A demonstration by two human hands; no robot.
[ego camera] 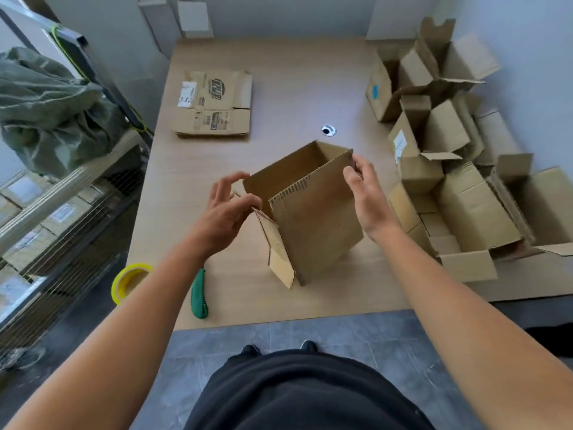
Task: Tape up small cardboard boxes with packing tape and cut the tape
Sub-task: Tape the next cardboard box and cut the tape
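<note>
Bare forearms cross the near edge of the table. Tape roll overhangs its left edge, green knife beside it. Left hand pinches the tilted, open cardboard box by its left wall; right hand grips its upper right corner. Open room lies behind; box pile crowds the right.

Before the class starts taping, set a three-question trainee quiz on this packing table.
1. True or false: the tape roll sits inside the held box.
2. Which tool lies on the table near the tape? A: green cutter; B: scissors; C: marker.
3. Fill in: the left hand and right hand grip a box whose top is ___.
Key: 1 false; 2 A; 3 open.
</note>
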